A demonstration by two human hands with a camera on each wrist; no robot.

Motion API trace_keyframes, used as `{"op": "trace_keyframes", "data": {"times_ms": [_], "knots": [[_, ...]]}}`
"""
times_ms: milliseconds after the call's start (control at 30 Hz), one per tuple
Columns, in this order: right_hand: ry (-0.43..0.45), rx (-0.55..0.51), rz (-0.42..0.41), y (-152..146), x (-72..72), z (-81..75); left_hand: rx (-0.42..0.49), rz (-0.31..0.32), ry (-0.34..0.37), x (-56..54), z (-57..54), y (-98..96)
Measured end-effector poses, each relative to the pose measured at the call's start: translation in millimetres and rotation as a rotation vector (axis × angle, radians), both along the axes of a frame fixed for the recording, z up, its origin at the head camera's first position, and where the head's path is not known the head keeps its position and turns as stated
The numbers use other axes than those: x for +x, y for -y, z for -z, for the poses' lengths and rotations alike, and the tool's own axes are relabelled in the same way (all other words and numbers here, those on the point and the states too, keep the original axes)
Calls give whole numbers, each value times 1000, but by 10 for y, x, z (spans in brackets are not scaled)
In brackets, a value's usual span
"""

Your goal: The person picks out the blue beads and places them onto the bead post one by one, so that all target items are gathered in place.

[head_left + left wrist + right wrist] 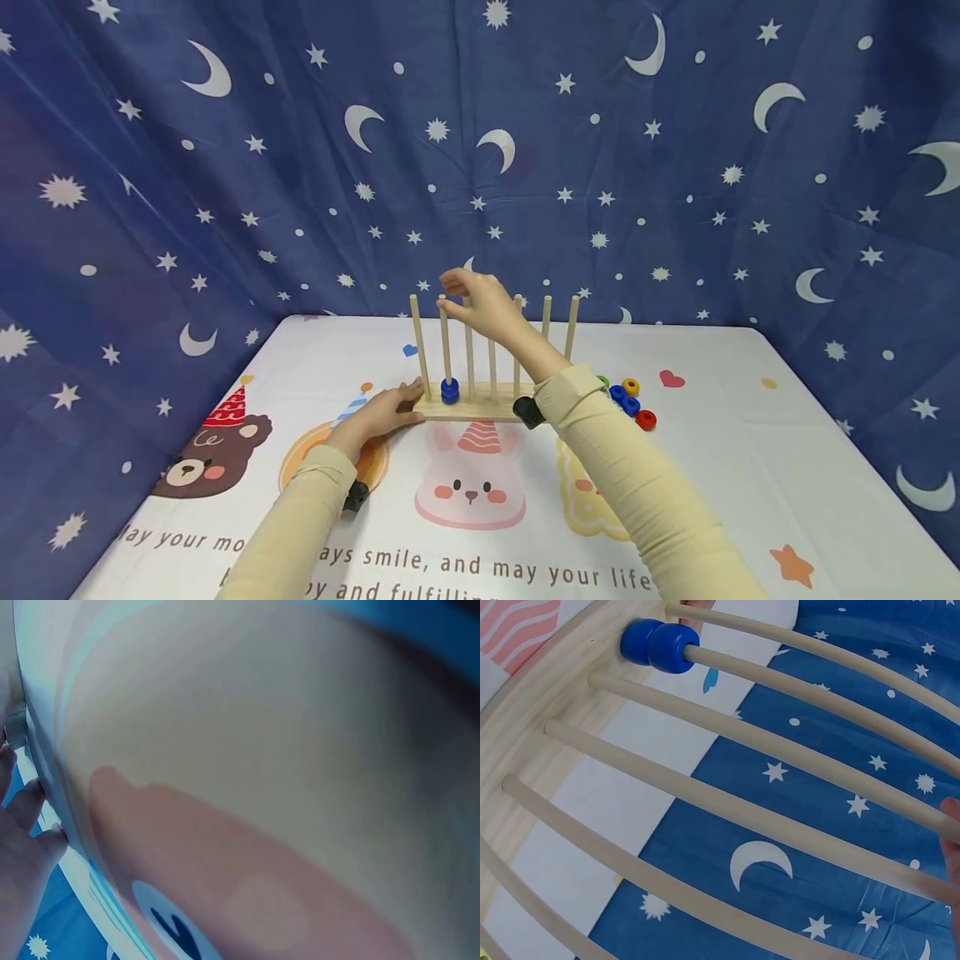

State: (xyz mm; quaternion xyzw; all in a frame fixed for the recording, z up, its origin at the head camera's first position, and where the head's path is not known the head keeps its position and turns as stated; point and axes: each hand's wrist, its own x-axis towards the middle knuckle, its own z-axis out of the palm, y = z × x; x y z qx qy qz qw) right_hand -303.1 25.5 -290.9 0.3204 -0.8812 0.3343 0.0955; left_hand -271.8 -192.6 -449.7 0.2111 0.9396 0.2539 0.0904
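A wooden peg stand (472, 408) carries several upright pegs on a long flat base. Two blue beads (449, 391) sit stacked at the bottom of its second peg from the left; the right wrist view shows the same blue beads (660, 646) against the base. My left hand (378, 414) holds the base's left end, thumb at the front and fingers toward the back. Up at the top of the second peg is my right hand (483, 310), thumb and fingers parted, with no bead showing between them. Only fingertips (951, 817) of it enter the right wrist view.
Right of the stand lie loose beads: a yellow bead (631, 387), a red bead (646, 420), several blue beads (630, 406) and a green one partly behind the right sleeve. A printed white cloth (720, 467) covers the table; a blue starry curtain (675, 250) hangs behind it.
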Motion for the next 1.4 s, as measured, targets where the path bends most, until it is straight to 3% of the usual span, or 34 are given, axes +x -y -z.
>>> {"op": "trace_keyframes", "data": {"times_ms": [567,967,1400], "knots": [[-17,23,-16,-21,12,-3,13,-12,8,3,0,-2],[-160,-10,-145,-137,25,41,18,11,3,-3,22,-5],[-180,-81,-145,-227,126,3,-6,12,-22,-11,12,9]]}}
